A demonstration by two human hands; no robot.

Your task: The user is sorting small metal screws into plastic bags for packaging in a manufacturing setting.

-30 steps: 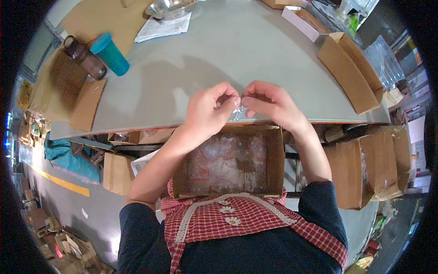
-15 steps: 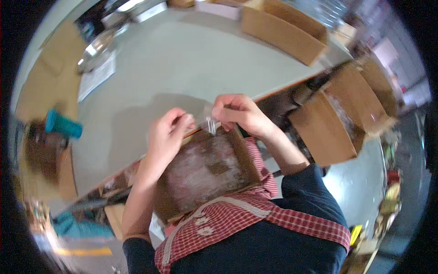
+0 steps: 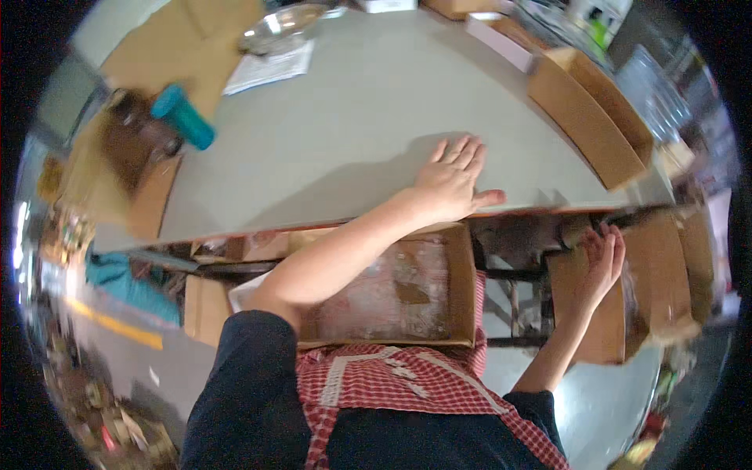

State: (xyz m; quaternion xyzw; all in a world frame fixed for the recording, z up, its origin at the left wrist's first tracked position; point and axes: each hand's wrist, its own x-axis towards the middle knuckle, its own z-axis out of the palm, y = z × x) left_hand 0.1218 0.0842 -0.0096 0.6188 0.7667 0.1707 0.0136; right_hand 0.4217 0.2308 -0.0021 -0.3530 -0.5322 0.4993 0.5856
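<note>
My left hand (image 3: 452, 182) lies on the grey tabletop (image 3: 352, 125) near its front edge, palm down and fingers spread. That arm crosses over a cardboard box (image 3: 464, 290) on my lap. Inside it are many small clear plastic pieces (image 3: 392, 294), too blurred to name. Off to the right, below table height, my right hand (image 3: 603, 254) is raised in front of an opened cardboard carton (image 3: 666, 274). Its fingers are stretched out, and I see nothing in them.
A long open cardboard box (image 3: 591, 121) stands at the table's right end, beside a white box (image 3: 501, 41). Toward the far left are a metal bowl (image 3: 282, 27), papers (image 3: 270, 66) and a teal cylinder (image 3: 184, 117). Under the table stands another cardboard box (image 3: 205, 307).
My hands have parted from over the lap box, where they held a small clear piece. My left went right onto the table, my right toward the carton. The view has turned.
</note>
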